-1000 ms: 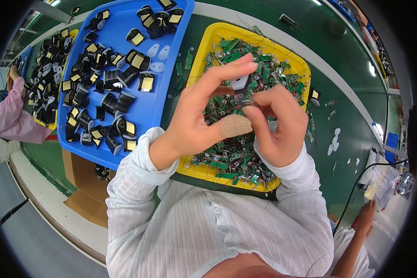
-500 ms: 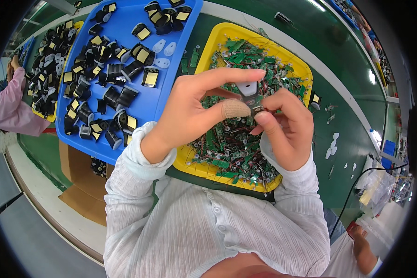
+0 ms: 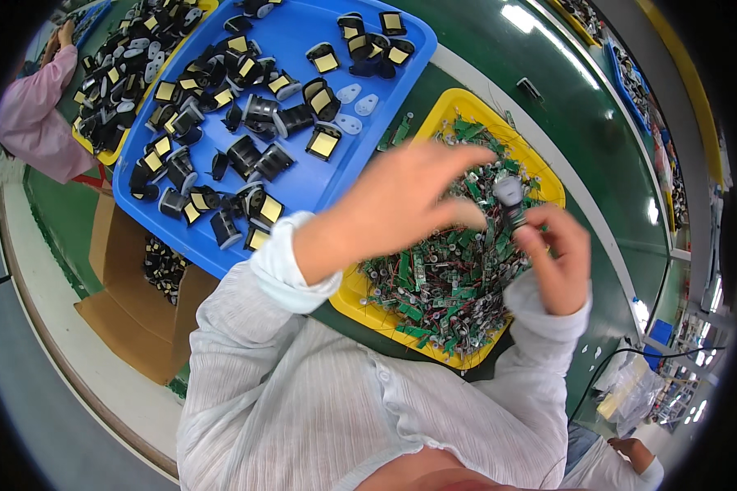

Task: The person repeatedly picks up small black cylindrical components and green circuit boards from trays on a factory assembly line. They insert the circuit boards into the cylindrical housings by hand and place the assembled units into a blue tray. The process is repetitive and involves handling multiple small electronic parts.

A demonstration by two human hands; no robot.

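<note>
Above the yellow tray, my right hand pinches a small dark plastic housing with a grey-white cap between thumb and forefinger, the cap pointing up and away. My left hand is a little to its left, smeared by motion. Its thumb and fingers are spread with nothing between them. Beneath both hands, the yellow tray is heaped with green circuit boards with thin wires. At the left, a blue tray carries many black housings with yellowish square pads, plus a few loose grey-white caps.
An open cardboard box with similar black parts stands below the blue tray. Beyond the blue tray, a person in a pink sleeve is beside another yellow tray. Clear plastic bags and a black cable are at the right.
My left hand has come off the housing and opened, apart from my right hand, which still holds it. The whole view has shifted, so the trays appear farther right and lower.
</note>
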